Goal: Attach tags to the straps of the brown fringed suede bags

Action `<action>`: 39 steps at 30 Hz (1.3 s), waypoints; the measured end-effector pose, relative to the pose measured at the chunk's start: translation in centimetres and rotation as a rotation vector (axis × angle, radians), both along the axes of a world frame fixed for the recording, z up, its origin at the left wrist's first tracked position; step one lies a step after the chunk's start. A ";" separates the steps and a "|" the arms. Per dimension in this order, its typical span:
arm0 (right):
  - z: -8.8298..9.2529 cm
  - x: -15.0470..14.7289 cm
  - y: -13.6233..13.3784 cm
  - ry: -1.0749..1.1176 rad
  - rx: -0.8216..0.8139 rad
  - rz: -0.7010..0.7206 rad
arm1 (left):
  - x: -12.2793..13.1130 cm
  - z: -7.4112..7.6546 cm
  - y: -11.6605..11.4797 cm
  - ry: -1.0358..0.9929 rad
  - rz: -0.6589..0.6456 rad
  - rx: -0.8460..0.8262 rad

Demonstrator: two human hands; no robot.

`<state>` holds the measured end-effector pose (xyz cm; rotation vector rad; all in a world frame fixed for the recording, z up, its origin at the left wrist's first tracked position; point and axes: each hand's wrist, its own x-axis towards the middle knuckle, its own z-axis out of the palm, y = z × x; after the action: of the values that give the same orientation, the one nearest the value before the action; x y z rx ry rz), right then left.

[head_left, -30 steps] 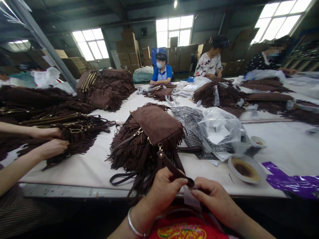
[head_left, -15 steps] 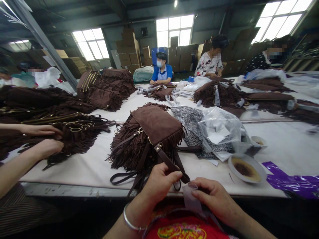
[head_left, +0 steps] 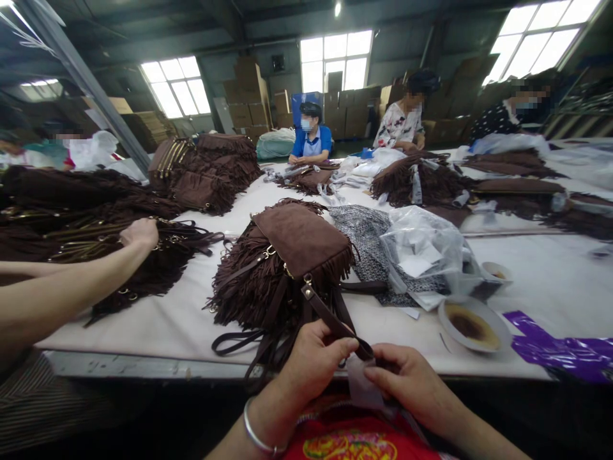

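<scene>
One view — head-worn, facing forward and down over the desk. Close by (bottom edge) sit the left hand and right hand.

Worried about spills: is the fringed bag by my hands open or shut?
Shut: its flap lies over the fringed bag; left hand and right hand pinch the strap.

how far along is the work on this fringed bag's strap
Done: hard to tell; the fringed bag lies on the table with its strap pulled toward the person. In hand: the left hand pinches the strap, and the right hand holds a pale slip against it. Left: the slip hangs loose, not visibly wrapped round the strap, so this step looks only begun.
</scene>
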<state>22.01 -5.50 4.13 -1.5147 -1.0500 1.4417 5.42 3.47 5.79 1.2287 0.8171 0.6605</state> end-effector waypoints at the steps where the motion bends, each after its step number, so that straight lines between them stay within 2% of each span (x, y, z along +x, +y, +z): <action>1: 0.0 -0.1 0.0 0.007 -0.001 -0.004 | 0.1 -0.1 -0.1 -0.001 0.003 -0.003; 5: 0.1 -0.1 0.0 0.026 -0.007 -0.006 | 0.0 -0.2 -0.3 0.014 0.002 0.003; 11: 0.3 0.2 -0.1 0.003 0.010 0.002 | -0.6 0.8 0.0 0.094 0.045 0.058; 15: 0.6 0.0 -0.1 0.027 0.014 0.005 | -0.4 0.8 -0.1 0.099 -0.005 0.075; 20: 0.7 0.0 0.1 0.012 0.031 0.003 | 0.0 0.9 -0.3 0.086 0.034 0.095; 23: 0.8 0.1 0.2 -0.010 0.033 -0.006 | 0.0 1.2 -0.4 0.080 0.014 0.094; 26: 0.9 0.3 0.2 -0.038 0.093 0.005 | -0.2 1.1 -0.4 0.084 -0.014 0.085; 33: -0.1 -0.7 1.1 -0.263 0.301 0.005 | 0.0 -0.3 -0.6 0.055 -0.053 -0.002; 36: -0.1 -0.8 1.6 -0.259 0.275 0.024 | -0.5 -0.4 -0.1 0.055 -0.079 -0.055; 39: 0.4 -0.4 1.7 -0.188 0.231 0.078 | -1.3 0.3 1.9 -0.109 -0.054 -0.270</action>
<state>21.59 -3.77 4.56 -1.4744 -1.3533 1.1986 4.08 5.40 6.10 0.9587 0.7524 0.5485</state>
